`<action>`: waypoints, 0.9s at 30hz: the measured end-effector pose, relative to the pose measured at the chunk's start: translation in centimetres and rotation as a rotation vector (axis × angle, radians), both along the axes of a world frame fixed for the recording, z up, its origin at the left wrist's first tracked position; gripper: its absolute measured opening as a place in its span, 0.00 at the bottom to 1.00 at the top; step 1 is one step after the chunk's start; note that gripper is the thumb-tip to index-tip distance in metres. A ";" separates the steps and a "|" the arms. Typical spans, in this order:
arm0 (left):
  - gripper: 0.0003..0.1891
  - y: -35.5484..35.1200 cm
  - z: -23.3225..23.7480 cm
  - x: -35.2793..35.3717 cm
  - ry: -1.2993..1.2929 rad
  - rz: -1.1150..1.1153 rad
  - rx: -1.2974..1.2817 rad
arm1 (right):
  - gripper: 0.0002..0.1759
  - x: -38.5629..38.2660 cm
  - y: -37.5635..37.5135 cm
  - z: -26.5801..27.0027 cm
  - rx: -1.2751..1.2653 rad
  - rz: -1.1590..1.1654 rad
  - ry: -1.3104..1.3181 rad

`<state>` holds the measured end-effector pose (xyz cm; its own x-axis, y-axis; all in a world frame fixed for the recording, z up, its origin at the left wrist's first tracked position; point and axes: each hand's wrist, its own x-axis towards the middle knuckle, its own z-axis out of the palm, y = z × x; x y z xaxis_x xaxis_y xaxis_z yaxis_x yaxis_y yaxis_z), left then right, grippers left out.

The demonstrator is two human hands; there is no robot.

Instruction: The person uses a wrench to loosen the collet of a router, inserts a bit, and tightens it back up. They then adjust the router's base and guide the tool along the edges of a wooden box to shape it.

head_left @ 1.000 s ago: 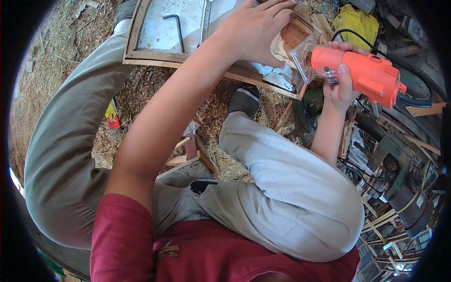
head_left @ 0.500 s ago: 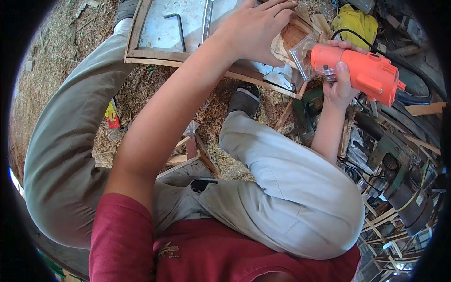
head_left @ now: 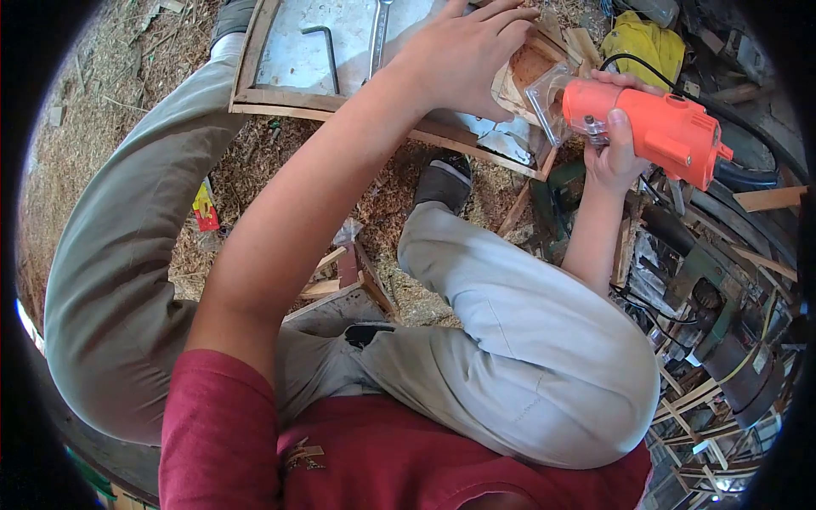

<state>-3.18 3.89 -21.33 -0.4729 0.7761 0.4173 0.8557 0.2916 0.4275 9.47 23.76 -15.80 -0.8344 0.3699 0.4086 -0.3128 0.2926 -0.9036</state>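
Orange router (head_left: 654, 127) lies nearly level at the upper right, gripped around its body by the right hand (head_left: 614, 153). The fingers are wrapped over the top and the thumb is pressed beside the metal knob underneath. Its clear base (head_left: 544, 98) points left and meets the edge of a small reddish wood block (head_left: 529, 66). A black cable (head_left: 629, 59) loops away from behind the tool.

The left hand (head_left: 459, 55) lies palm down on that block with its fingers stretched out flat and spread. It presses on the block rather than closing around it. The block sits at the right corner of a wooden frame (head_left: 280, 100), which lies on the sawdust-covered floor (head_left: 246, 170).

Inside the frame is a pale metal sheet (head_left: 289, 51) carrying a bent hex key (head_left: 327, 47) and, just beside it, a wrench (head_left: 378, 30). A yellow cloth (head_left: 646, 38) lies beyond the router. The person sits with knees bent, one grey shoe (head_left: 442, 183) planted just below the frame's near rail. Off to the left, a small red and yellow object (head_left: 204, 208) lies in the shavings.
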 end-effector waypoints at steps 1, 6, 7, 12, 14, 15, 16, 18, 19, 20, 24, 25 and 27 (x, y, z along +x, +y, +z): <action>0.52 0.0 -0.1 0.0 -0.003 -0.004 0.006 | 0.30 0.0 0.0 0.0 0.005 0.000 0.005; 0.52 -0.1 0.2 0.0 -0.015 -0.018 -0.026 | 0.29 -0.2 -0.1 -0.2 -0.014 -0.006 0.019; 0.53 -0.1 0.1 -0.1 -0.007 -0.015 -0.033 | 0.29 -0.2 -0.1 -0.2 -0.009 -0.007 0.022; 0.53 -0.8 1.9 -0.1 -0.070 -0.052 -0.065 | 0.30 -0.3 0.1 -0.2 -0.002 0.001 0.025; 0.53 -0.3 0.9 0.1 -0.015 -0.019 -0.006 | 0.30 -0.3 0.0 -0.2 -0.012 -0.005 0.018; 0.53 -0.3 0.7 0.1 -0.010 -0.017 -0.007 | 0.30 -0.4 0.0 -0.2 -0.015 -0.002 0.013; 0.53 -0.3 0.5 0.1 -0.006 -0.015 -0.009 | 0.30 -0.4 0.0 -0.1 -0.017 0.001 0.009; 0.54 -0.5 1.3 0.0 -0.026 -0.028 -0.034 | 0.30 -0.5 0.0 -0.1 -0.021 0.001 0.006; 0.54 -0.8 1.8 0.0 -0.051 -0.042 -0.058 | 0.30 -0.5 -0.1 0.0 -0.023 -0.001 0.007; 0.54 -1.0 2.2 0.0 -0.077 -0.057 -0.082 | 0.30 -0.5 -0.1 0.0 -0.025 -0.004 0.008; 0.54 -0.9 2.1 0.0 -0.075 -0.050 -0.089 | 0.29 -0.6 0.4 -0.1 0.017 0.013 0.005; 0.54 -0.9 2.1 0.0 -0.073 -0.046 -0.088 | 0.29 -0.6 0.5 -0.2 0.024 0.012 0.008; 0.54 -1.0 2.1 0.1 -0.072 -0.041 -0.088 | 0.29 -0.6 0.4 -0.1 0.017 0.011 0.011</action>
